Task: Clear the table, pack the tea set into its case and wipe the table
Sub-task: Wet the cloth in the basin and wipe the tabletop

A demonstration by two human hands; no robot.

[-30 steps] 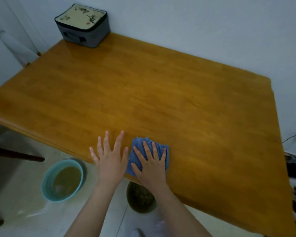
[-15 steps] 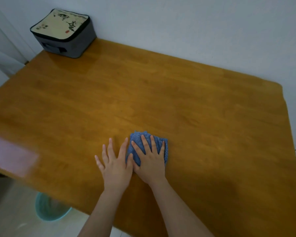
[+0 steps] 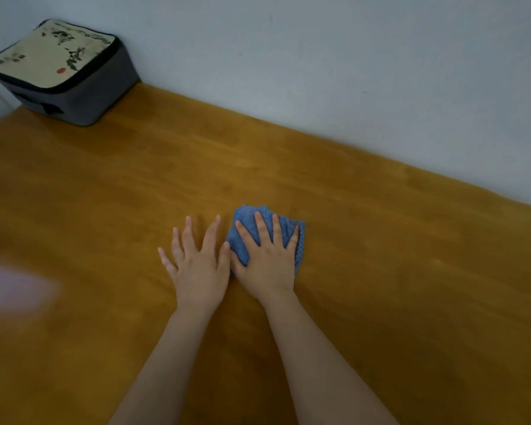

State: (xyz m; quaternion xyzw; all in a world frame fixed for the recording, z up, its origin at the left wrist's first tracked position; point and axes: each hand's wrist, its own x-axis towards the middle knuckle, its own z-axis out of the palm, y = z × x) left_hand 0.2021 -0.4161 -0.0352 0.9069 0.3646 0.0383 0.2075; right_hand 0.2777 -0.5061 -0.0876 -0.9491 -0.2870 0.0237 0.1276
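Head view: the case (image 3: 59, 72) is seen closed at upper left; wiping is judged under way, the cloth (image 3: 265, 233) pressed mid-tabletop (image 3: 380, 240) by the flat right hand (image 3: 265, 259), left hand (image 3: 198, 262) spread, fingers released.

Likely home: wooden table (image 3: 380, 240), plain wall (image 3: 350, 56), zipped case (image 3: 62, 72).

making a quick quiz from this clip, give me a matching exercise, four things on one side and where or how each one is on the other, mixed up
Things
1. tea set case
2. blue cloth
3. left hand
4. right hand

States
a. pinned flat under a palm
b. fingers spread, pressing down on fabric
c. lid shut, at the far left corner of the table
d. flat on bare wood beside the cloth

Pairs: 1-c, 2-a, 3-d, 4-b
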